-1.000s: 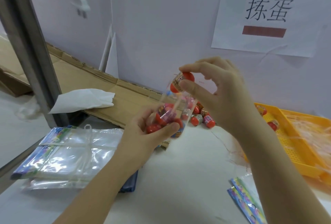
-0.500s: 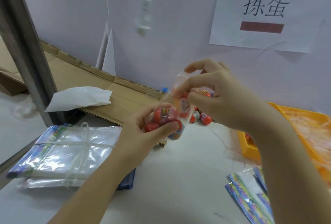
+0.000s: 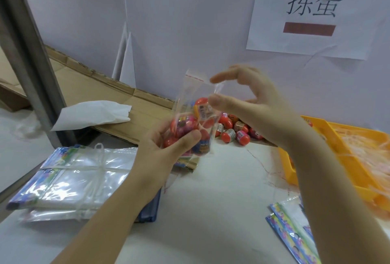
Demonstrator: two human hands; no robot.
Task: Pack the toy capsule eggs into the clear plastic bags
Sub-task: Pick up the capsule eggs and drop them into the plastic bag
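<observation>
The bag (image 3: 191,94) stands upright, mouth up, gripped by left fingers (image 3: 185,139); right fingers (image 3: 229,74) spread.

You have the tall, narrow clear plastic bag (image 3: 191,94) upright in your left hand (image 3: 162,154). Its mouth is at the top, and its lower half is filled with red toy capsule eggs (image 3: 185,125) with printed bands. More loose red eggs (image 3: 236,131) lie heaped on the far worktop (image 3: 221,189), just right of it. A tied stack of flat clear bags (image 3: 80,177) lies near left.

Right of the clear plastic bag (image 3: 190,94), the blurred right hand (image 3: 259,105) partly hid the loose red capsule eggs (image 3: 232,135); farther right of the bag, the orange plastic tray (image 3: 348,132) was cut off.
</observation>
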